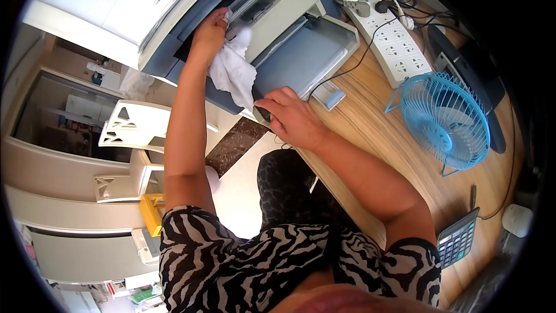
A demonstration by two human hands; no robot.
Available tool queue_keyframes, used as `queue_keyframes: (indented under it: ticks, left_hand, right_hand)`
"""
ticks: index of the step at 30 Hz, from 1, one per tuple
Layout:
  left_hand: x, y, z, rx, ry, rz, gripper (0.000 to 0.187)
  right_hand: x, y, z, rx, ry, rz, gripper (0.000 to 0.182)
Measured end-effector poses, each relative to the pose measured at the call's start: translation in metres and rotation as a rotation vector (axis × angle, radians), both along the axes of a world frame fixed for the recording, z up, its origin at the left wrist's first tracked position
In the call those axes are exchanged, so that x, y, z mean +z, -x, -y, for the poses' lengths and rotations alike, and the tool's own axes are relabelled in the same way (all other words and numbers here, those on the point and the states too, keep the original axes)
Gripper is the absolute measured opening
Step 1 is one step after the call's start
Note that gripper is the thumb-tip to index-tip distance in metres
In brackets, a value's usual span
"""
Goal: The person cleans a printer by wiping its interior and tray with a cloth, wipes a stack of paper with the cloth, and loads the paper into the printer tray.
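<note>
A grey and cream printer (pixel 284 14) stands at the top, with its front opened and a tray (pixel 307 52) extending from it. My left hand (pixel 209 35) is at the dark opening, its fingers closed on a crumpled white cloth (pixel 233 69). The cloth hangs down over the printer's front, and part of it is hidden at the fingertips. Lower right of it, my right hand (pixel 291 117) has its fingers bent round the dark near corner of the tray, close to the cloth's lower tip.
On the wooden desk (pixel 370 122) are a white power strip (pixel 391 40) with cables, a blue wire fan (pixel 443 122), a calculator (pixel 457 237) and a small grey-blue object (pixel 329 96) beside the tray. White chairs (pixel 136 124) and a yellow crate (pixel 152 213) are at the left.
</note>
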State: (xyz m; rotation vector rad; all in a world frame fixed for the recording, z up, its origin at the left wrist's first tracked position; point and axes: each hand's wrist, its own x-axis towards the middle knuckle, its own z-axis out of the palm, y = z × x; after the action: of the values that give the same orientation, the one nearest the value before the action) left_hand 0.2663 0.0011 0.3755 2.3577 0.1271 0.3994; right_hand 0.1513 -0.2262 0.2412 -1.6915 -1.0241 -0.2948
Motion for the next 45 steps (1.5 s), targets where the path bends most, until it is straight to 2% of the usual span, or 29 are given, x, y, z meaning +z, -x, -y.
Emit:
queue_keyframes:
  ticks: [2, 5, 8, 9, 12, 13, 16, 18, 21, 24, 28, 34, 39, 45]
  left_hand:
    - [-0.002, -0.005, 0.002, -0.028, 0.094, -0.005, 0.035]
    - [-0.003, -0.006, -0.001, -0.005, 0.087, -0.012, 0.037]
    - [0.006, 0.001, 0.005, 0.116, -0.085, -0.101, 0.039]
    - [0.007, -0.004, 0.003, 0.128, -0.018, -0.179, 0.041]
    - [0.008, -0.016, 0.008, -0.007, 0.078, -0.138, 0.038]
    - [0.007, -0.026, 0.008, 0.015, 0.076, -0.177, 0.039]
    - [0.011, -0.039, 0.014, -0.016, -0.098, -0.195, 0.04]
    - [0.013, -0.054, 0.012, -0.033, -0.096, -0.219, 0.04]
    - [-0.004, -0.083, 0.003, -0.046, -0.148, -0.209, 0.041]
    - [-0.022, -0.123, -0.021, -0.179, -0.342, -0.098, 0.041]
    - [-0.02, -0.137, -0.008, -0.026, -0.482, -0.071, 0.046]
    - [-0.038, -0.181, -0.02, -0.045, -0.355, -0.145, 0.05]
    - [-0.009, -0.158, 0.004, -0.054, -0.35, -0.294, 0.053]
    - [-0.032, -0.188, -0.026, -0.037, -0.478, -0.075, 0.057]
  right_hand:
    - [-0.001, 0.0, 0.0, -0.002, 0.006, 0.001, 0.041]
    - [-0.001, 0.0, -0.002, -0.003, 0.003, 0.003, 0.043]
    - [-0.001, -0.001, -0.002, 0.017, -0.035, 0.006, 0.046]
    - [-0.003, -0.001, -0.003, 0.017, -0.044, 0.012, 0.046]
    - [-0.002, 0.0, -0.003, 0.004, -0.033, 0.036, 0.044]
    - [0.0, -0.001, -0.003, -0.003, -0.024, 0.047, 0.043]
    - [0.002, 0.0, -0.004, -0.006, -0.007, 0.038, 0.044]
    - [0.002, -0.001, -0.005, -0.016, -0.01, 0.051, 0.045]
    - [0.002, 0.001, -0.007, -0.025, -0.007, 0.065, 0.046]
    - [0.004, 0.001, -0.006, -0.033, 0.006, 0.074, 0.047]
    - [0.003, 0.001, -0.006, -0.023, 0.006, 0.06, 0.047]
    - [0.002, 0.001, -0.006, -0.029, 0.022, 0.049, 0.047]
    - [-0.001, 0.002, -0.006, -0.023, 0.013, 0.046, 0.045]
    - [0.0, 0.001, -0.005, -0.019, 0.032, 0.056, 0.046]
